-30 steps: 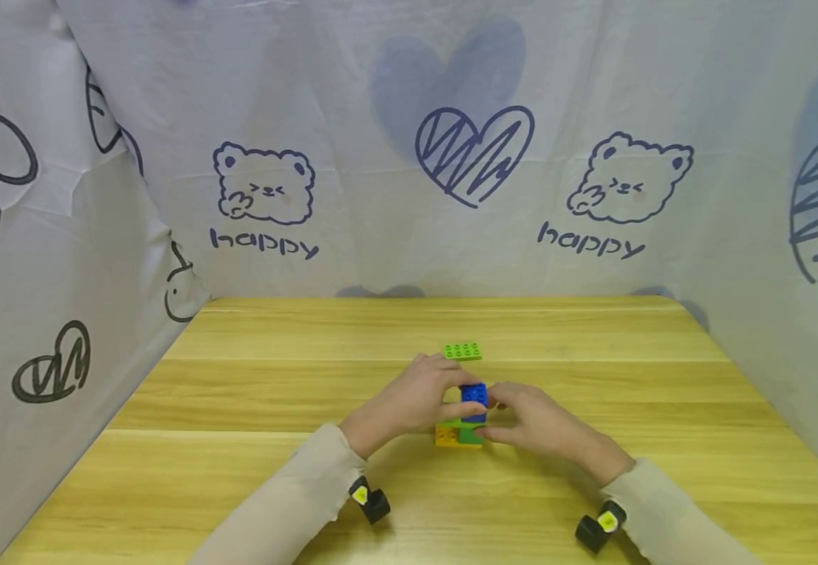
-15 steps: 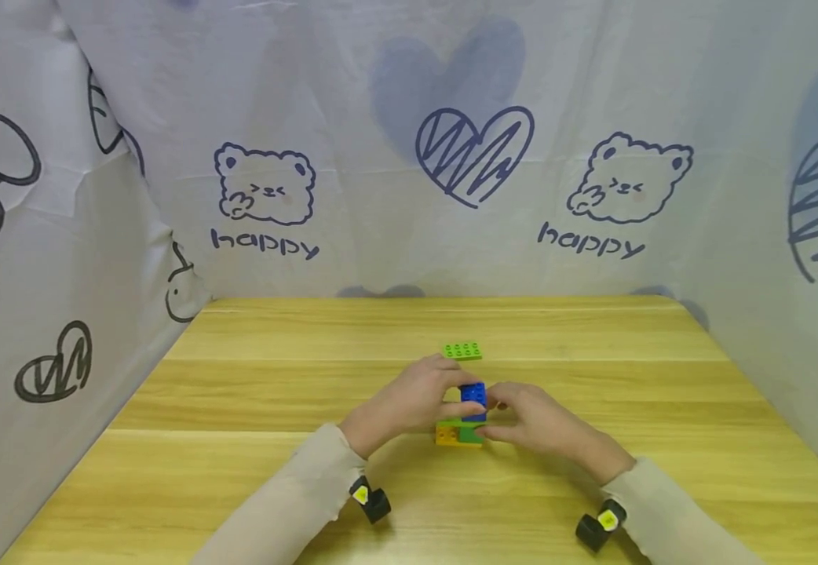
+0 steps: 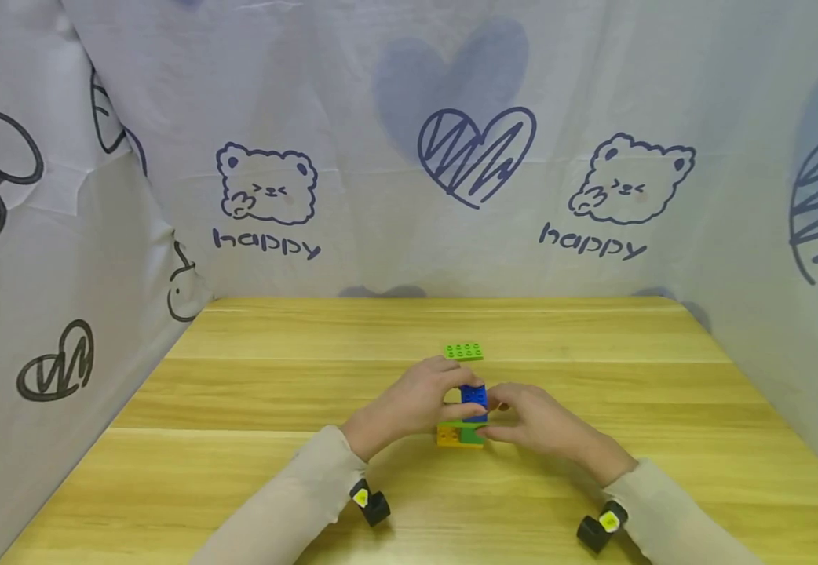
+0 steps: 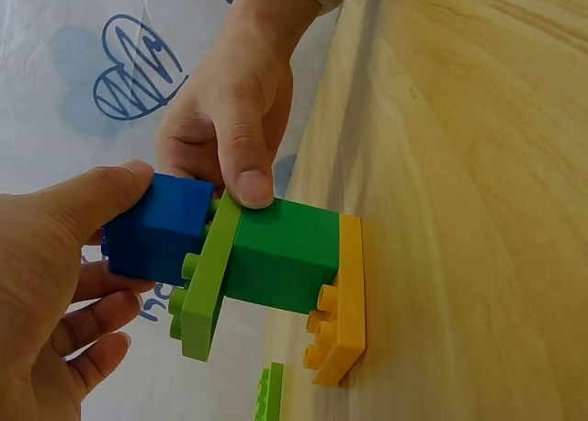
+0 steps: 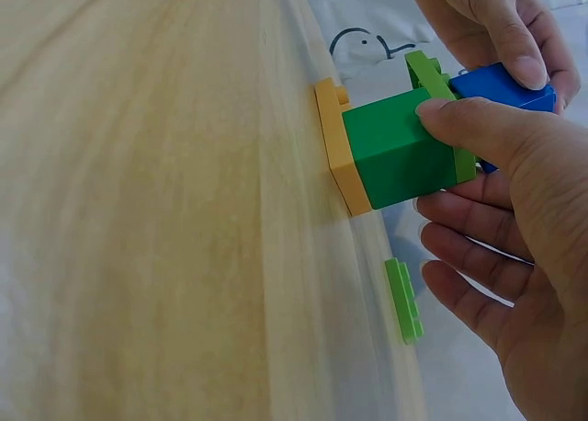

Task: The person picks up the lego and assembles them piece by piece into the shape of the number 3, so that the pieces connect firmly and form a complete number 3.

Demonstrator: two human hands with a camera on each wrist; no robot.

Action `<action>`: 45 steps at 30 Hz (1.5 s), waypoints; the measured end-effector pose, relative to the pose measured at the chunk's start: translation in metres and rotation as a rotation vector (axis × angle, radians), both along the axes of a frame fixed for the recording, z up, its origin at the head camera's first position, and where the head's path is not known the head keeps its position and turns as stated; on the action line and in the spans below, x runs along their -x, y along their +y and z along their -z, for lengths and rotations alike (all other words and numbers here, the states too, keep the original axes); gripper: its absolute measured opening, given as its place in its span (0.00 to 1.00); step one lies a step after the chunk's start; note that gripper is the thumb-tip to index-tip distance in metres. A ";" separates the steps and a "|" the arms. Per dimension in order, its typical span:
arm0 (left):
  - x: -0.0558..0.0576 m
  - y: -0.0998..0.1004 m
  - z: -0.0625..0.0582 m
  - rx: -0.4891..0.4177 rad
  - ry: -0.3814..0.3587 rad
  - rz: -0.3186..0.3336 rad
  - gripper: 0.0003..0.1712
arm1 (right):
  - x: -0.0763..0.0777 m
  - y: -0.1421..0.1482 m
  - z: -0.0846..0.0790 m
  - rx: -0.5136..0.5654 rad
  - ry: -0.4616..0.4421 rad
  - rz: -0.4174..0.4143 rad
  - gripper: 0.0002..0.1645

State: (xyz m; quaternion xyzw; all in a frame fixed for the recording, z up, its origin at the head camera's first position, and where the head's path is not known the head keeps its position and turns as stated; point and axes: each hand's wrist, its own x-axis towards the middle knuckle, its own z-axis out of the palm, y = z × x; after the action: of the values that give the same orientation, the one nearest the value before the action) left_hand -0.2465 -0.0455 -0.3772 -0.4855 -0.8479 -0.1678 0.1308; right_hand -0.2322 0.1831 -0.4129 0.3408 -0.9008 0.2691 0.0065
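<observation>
The left hand (image 3: 414, 398) has its fingers pinching the blue block (image 4: 158, 228) at the studs of the upper lime plate (image 4: 209, 288); I cannot tell whether it is fully seated. The right hand (image 3: 539, 422) pinches the green block (image 4: 287, 256) below. A yellow plate (image 4: 347, 301) supports the stack, midway between the tabletop's (image 3: 628, 353) side edges. A loose lime plate (image 3: 464, 351) lies nearer the back edge.

Table (image 3: 275, 384) under yellow plate (image 4: 353, 297), lime plate (image 3: 464, 352)
</observation>
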 end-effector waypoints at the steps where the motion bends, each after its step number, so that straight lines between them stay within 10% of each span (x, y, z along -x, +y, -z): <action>1: 0.000 0.000 0.000 0.002 0.002 -0.001 0.20 | 0.000 0.000 0.000 0.001 -0.003 -0.001 0.20; 45: 0.001 0.000 -0.006 0.066 0.068 0.046 0.20 | -0.001 0.000 -0.005 0.013 -0.010 -0.023 0.15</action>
State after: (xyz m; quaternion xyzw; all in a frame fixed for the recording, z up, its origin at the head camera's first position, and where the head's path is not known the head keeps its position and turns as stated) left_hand -0.2475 -0.0458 -0.3714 -0.5144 -0.8367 -0.1261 0.1393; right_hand -0.2313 0.1835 -0.4081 0.3498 -0.8951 0.2766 0.0011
